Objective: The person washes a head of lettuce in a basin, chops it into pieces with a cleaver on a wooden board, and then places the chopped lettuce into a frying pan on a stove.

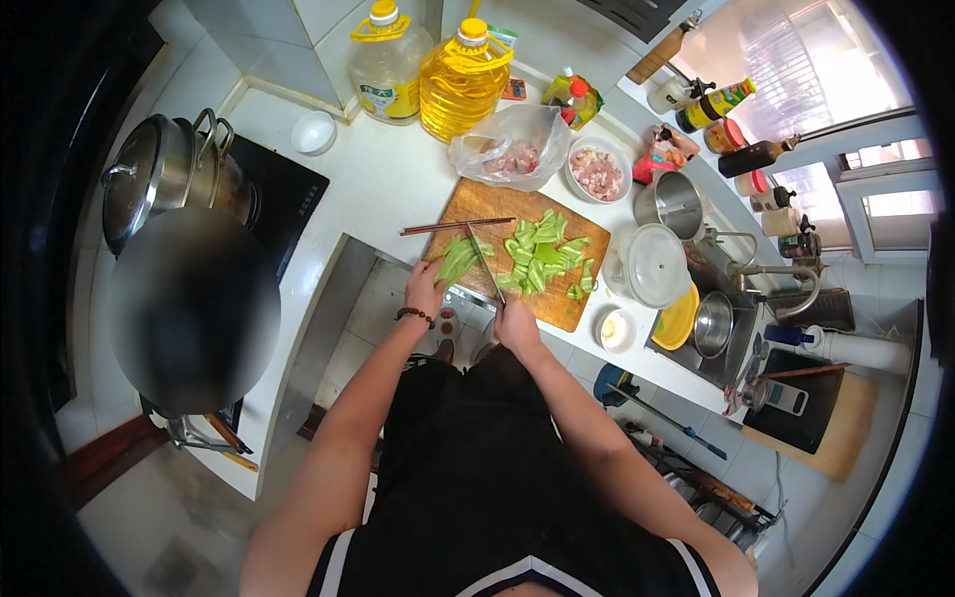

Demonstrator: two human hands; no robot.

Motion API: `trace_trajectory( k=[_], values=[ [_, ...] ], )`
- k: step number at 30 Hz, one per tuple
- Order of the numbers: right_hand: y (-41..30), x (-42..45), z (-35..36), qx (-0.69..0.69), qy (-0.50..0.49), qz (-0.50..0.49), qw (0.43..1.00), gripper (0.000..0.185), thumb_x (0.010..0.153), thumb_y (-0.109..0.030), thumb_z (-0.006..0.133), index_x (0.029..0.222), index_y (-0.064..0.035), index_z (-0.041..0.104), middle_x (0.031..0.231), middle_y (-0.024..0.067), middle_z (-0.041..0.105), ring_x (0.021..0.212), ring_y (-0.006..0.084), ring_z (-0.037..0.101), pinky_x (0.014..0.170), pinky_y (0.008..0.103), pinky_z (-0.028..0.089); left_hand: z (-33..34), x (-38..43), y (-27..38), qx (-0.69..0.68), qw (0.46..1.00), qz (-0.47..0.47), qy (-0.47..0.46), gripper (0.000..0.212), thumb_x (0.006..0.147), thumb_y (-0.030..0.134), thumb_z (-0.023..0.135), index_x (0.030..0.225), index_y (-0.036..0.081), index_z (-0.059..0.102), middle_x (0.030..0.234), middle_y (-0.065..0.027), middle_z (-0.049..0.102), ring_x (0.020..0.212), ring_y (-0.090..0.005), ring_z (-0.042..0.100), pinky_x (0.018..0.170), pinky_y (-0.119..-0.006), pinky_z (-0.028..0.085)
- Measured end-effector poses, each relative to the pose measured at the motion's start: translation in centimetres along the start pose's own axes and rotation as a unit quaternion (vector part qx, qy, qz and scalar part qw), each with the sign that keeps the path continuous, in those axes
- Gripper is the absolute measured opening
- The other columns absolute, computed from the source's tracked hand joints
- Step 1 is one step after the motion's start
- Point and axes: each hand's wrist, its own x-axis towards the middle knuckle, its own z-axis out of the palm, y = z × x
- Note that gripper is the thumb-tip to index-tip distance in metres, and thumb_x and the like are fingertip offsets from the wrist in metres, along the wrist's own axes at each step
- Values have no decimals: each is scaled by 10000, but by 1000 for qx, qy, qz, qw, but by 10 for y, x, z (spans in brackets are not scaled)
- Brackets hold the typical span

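Observation:
My left hand (424, 289), with a beaded bracelet at the wrist, holds a bunch of long green leaf vegetable (460, 261) at the left edge of a wooden cutting board (556, 307). My right hand (517, 325) grips a kitchen knife (485, 263), seen nearly edge-on, its blade standing just right of the bunch. Cut green pieces (548, 254) lie spread over the right part of the board. A pair of brown chopsticks (448, 227) rests across the board's upper left edge, sticking out past it.
Behind the board are a plastic bag of raw meat (515, 153), a bowl of meat pieces (597, 173) and oil bottles (462, 82). To the right stand a lidded plastic container (656, 265), a small white bowl (616, 330) and the sink (735, 343). A steel pot (149, 179) is on the left.

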Motion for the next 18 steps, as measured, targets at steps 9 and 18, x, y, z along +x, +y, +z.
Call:
trace_trajectory(
  k=[9, 18],
  values=[
    [-10, -10, -40, 104, -5, 53, 993, 262, 950, -173, 661, 886, 81, 658, 698, 297, 634, 694, 441, 684, 632, 486, 531, -10, 19, -18, 1, 999, 48, -1, 518, 823, -70, 709, 1321, 52, 637, 1119, -190, 641, 1023, -370, 636, 915, -423, 528],
    [-21, 2, -11, 42, -8, 39, 998, 243, 948, -162, 625, 1023, 65, 671, 857, 346, 662, 864, 522, 655, 787, 566, 533, 8, 32, -11, -25, 998, 49, 32, 264, 820, -58, 730, 1073, 1, 683, 980, -179, 703, 905, -315, 701, 780, -382, 575]
  ],
)
